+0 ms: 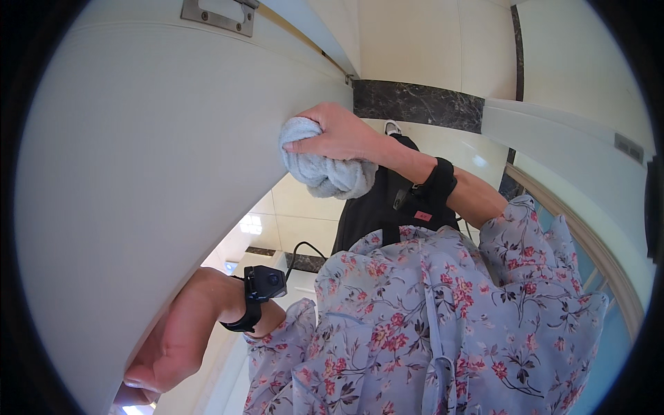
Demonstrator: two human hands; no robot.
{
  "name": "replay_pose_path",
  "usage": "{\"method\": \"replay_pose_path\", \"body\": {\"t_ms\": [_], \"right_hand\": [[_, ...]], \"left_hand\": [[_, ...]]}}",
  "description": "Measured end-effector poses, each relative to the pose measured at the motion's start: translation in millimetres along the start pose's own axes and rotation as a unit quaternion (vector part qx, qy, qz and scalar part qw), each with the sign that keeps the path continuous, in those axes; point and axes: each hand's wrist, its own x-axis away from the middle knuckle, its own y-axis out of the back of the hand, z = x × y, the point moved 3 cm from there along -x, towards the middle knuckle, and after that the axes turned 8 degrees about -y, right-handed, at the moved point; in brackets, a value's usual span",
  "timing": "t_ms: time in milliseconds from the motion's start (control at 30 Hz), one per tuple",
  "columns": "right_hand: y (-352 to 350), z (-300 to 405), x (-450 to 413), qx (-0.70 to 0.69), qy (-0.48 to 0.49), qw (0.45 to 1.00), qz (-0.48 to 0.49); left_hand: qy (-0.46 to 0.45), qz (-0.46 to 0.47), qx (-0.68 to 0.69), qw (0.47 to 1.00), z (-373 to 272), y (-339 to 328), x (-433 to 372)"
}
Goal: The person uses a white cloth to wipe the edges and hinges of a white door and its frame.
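Observation:
A crumpled pale grey towelling cloth is bunched in my right hand. That hand holds it up against the face of a white door, towards the hinge side. My left hand is at the door's free edge, low in the picture, with its fingers curled there. The door hides part of this hand. A black strap with a small camera-like device is around my left wrist, and another black band circles my right wrist.
A metal hinge shows at the top. Beyond the door lie cream floor tiles and a dark marble threshold. At right stands a white door frame with a metal strike plate. A black cable loops near my left wrist.

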Motion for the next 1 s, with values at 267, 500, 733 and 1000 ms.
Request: {"method": "replay_pose_path", "body": {"t_ms": [267,500,733,1000], "right_hand": [[10,-16,2,-0.016,-0.02,0.999,-0.033],[19,-56,-10,0.044,-0.06,0.992,-0.1],[13,-52,-11,0.027,-0.097,0.995,-0.023],[-4,-14,4,0.063,0.013,0.997,-0.039]], "left_hand": [[0.053,-0.037,0.016,0.998,-12,-17,8],[0.037,-0.039,0.008,0.999,-21,-31,14],[0.05,-0.092,-0.052,0.993,-18,-21,17],[0.007,-0.059,-0.023,0.998,-8,-10,9]]}}
